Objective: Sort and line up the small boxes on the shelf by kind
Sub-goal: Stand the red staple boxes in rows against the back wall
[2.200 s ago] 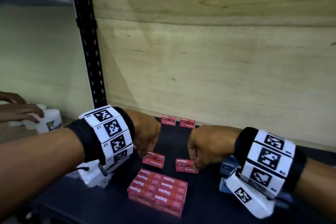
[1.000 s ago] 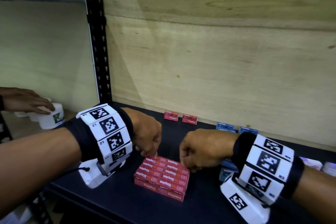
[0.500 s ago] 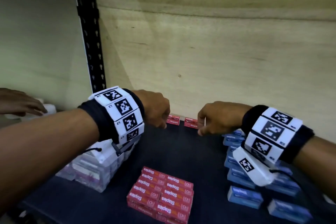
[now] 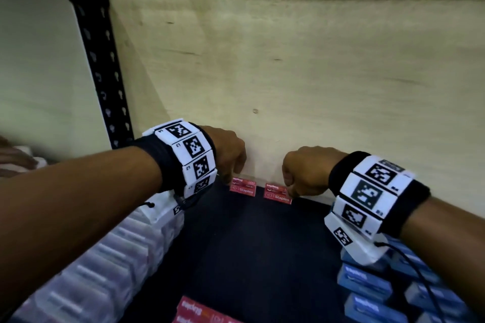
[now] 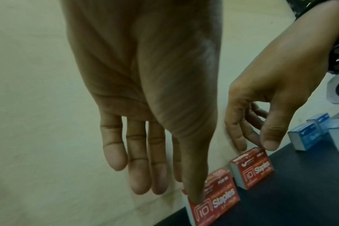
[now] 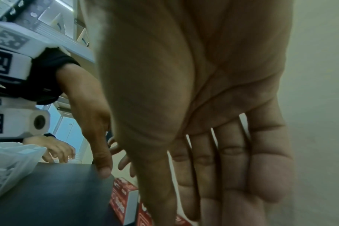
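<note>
Two red staples boxes stand on edge against the plywood back wall, the left one (image 4: pixel 242 188) (image 5: pixel 213 200) and the right one (image 4: pixel 277 194) (image 5: pixel 252 167). My left hand (image 4: pixel 233 166) hangs over the left box with straight fingers, and its thumb (image 5: pixel 194 194) touches the box's front top corner. My right hand (image 4: pixel 296 181) pinches the top of the right box between thumb (image 5: pixel 269 142) and fingertips. A flat block of several red staples boxes (image 4: pixel 202 312) lies at the shelf's front.
Several blue boxes (image 4: pixel 367 286) are piled on the right of the black shelf (image 4: pixel 257 244). Clear plastic boxes (image 4: pixel 105 257) are stacked on the left. A black perforated upright (image 4: pixel 97 60) stands at the back left, and beyond it another person's hand (image 4: pixel 13 162) shows.
Both hands left the red block at the front and reached to the back wall. They now sit lower, on the two upright red boxes.
</note>
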